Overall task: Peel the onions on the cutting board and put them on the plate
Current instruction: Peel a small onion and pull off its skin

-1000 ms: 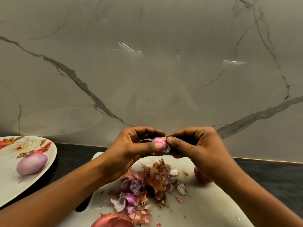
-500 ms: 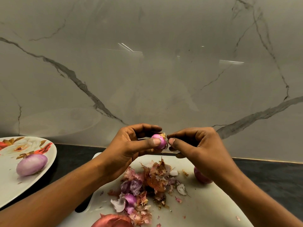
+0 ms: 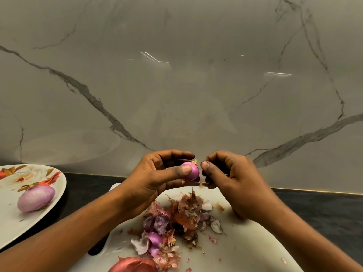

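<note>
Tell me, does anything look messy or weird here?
Only the mess: torn onion skins lie heaped on the cutting board, below the small onion the left hand holds. Normal for peeling; nothing looks broken.

Three onions show: one small pink peeled onion (image 3: 191, 171), one pale purple peeled onion (image 3: 36, 198) and one red-brown unpeeled onion (image 3: 133, 266). There is one white flowered plate (image 3: 11, 228), one white plastic cutting board (image 3: 245, 252), one loose heap of purple and brown onion skins (image 3: 176, 218), and two bare hands, the left hand (image 3: 155, 179) and the right hand (image 3: 231, 185).
</note>
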